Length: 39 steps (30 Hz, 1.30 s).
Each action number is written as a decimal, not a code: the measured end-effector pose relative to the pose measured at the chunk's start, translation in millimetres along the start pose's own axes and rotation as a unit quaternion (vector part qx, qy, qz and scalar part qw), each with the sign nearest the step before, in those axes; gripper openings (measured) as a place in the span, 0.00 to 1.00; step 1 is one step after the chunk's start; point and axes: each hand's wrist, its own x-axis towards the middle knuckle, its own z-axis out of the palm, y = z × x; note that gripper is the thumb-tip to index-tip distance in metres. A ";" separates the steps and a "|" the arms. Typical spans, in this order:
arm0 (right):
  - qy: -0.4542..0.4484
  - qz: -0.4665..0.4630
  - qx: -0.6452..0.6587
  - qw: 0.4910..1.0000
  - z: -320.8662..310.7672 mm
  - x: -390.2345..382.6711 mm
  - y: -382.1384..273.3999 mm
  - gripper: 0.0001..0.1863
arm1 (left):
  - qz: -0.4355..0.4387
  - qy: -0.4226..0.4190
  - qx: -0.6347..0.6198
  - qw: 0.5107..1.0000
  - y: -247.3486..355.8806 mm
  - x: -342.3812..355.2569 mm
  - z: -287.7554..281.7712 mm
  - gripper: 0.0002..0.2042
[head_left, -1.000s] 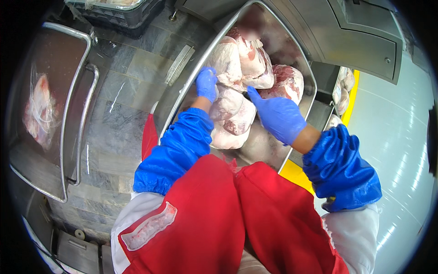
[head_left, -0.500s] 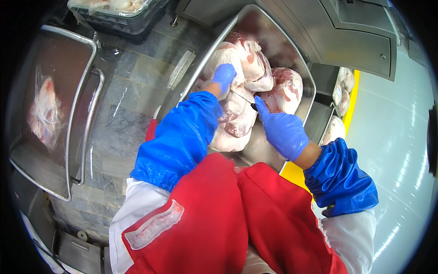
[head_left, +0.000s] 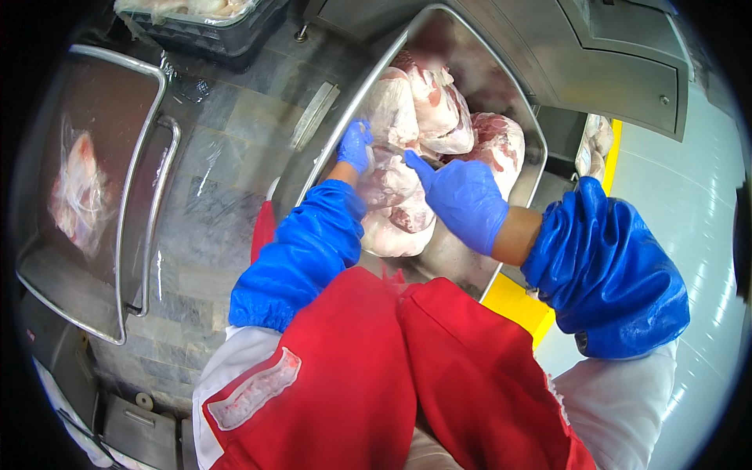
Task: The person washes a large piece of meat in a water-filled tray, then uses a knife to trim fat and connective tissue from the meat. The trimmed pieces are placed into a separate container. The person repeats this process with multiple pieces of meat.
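Observation:
Several large raw meat cuts lie piled in a deep stainless steel tub (head_left: pixel 513 74) in front of me. My left hand (head_left: pixel 356 146), in a blue glove, has its fingers bent at the left side of a pale, fat-covered meat cut (head_left: pixel 392 110) and the redder meat cut (head_left: pixel 388 176) nearer me. In its blue glove, my right hand (head_left: pixel 462 196) is closed over the middle of the pile, thumb stretched toward the meat. A knife (head_left: pixel 432 162) is in its grip, mostly hidden by the hand. Another meat cut (head_left: pixel 497 145) rests against the tub's right side.
On the left stands a steel cart (head_left: pixel 141 149) holding bagged meat (head_left: pixel 78 192). A dark crate (head_left: pixel 227 39) with pale pieces is at the far left. Steel cabinets (head_left: pixel 627 86) border the tub at the far right. Tiled floor (head_left: pixel 207 219) shows between cart and tub.
My left hand has moved left, off the top of the pale cut to its side. My right hand has shifted up and left over the meat, and the knife blade shows less.

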 end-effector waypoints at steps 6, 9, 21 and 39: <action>0.024 -0.079 -0.025 0.996 1.2 5.0 21.3 0.31 | 0.212 0.063 0.660 0.718 -31.4 45.3 -38.0 0.05; 0.013 -0.052 -0.017 0.998 10.9 -11.4 31.1 0.29 | 0.101 -0.026 0.589 0.802 -21.9 12.0 -20.9 0.08; -0.005 -0.032 -0.008 0.999 7.3 -23.2 26.1 0.28 | 0.235 -0.012 0.633 0.738 20.7 -73.6 -21.5 0.04; -0.136 0.173 0.140 0.965 33.5 -111.4 63.5 0.37 | 0.106 -0.118 0.703 0.693 -5.9 -29.8 28.6 0.16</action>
